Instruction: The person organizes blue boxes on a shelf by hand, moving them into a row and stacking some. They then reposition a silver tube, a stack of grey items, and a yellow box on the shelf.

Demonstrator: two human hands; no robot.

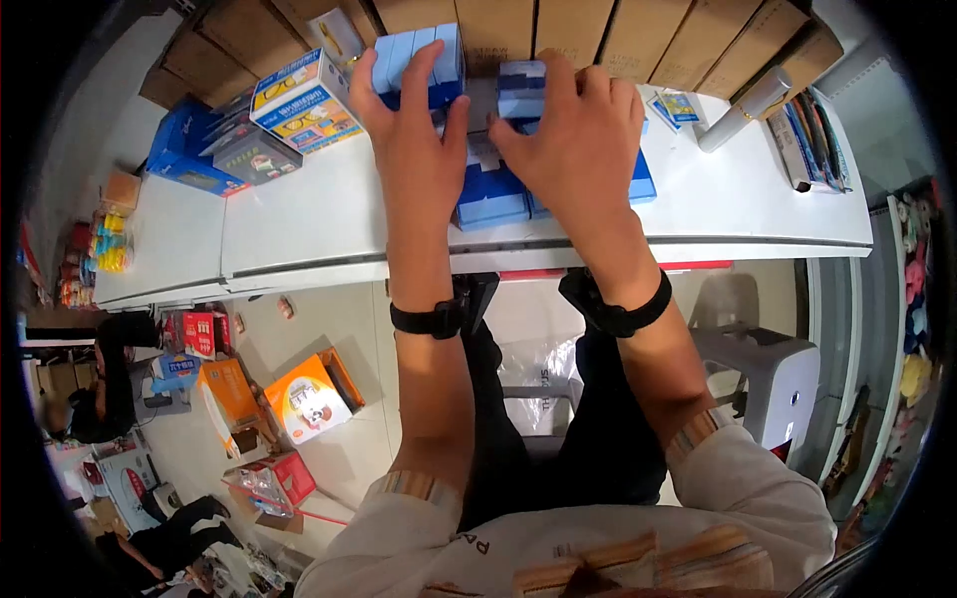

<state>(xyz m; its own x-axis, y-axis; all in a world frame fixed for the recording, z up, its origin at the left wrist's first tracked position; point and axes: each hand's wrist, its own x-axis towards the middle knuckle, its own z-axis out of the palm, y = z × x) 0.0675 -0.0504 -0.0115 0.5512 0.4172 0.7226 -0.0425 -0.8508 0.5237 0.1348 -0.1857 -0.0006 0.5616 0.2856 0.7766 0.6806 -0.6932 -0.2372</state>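
Note:
Both my hands reach over the white counter among small blue boxes. My left hand (419,145) spans a row of light blue boxes (407,58), with its spread fingers along the left and top and its thumb at the right. To its right, my right hand (583,140) has bent fingers and a thumb about a small blue box (521,84); its far fingertips are partly hidden. Under and between the hands lie more blue boxes (493,202), flat on the counter. Each wrist wears a black strap.
Brown cartons (488,35) line the counter's back. Left stand a yellow-and-blue box (307,100) and a dark blue box (189,149). Right are a white-and-silver cylinder (746,110) and small packets (676,108). A grey stool (763,369) and orange-white carton (311,399) stand below; people are at lower left.

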